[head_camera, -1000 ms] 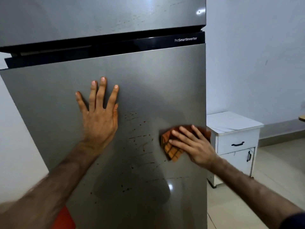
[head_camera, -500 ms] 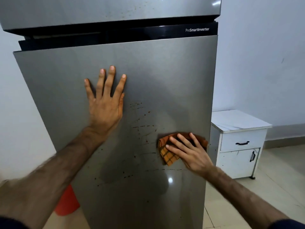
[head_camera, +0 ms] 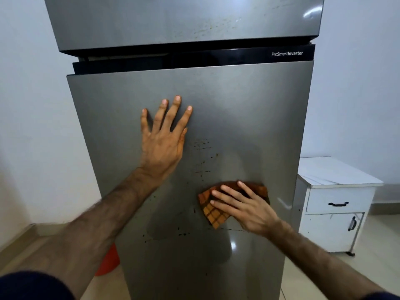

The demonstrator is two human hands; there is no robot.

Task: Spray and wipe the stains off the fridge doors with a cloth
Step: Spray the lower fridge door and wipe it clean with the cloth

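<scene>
A tall grey fridge fills the view; its lower door carries dark brown stains down the middle, and the upper door has faint specks. My left hand lies flat on the lower door with fingers spread, left of the stains. My right hand presses an orange checked cloth against the door, lower right of the stains. More spots sit below the cloth. No spray bottle is visible.
A white cabinet with a drawer and a small door stands right of the fridge against the wall. An orange object sits on the floor behind the fridge's left side. White walls flank both sides.
The view has shifted so the fridge sits further right and lower. My right hand has slid the cloth down the door. My left hand has stayed flat on the door.
</scene>
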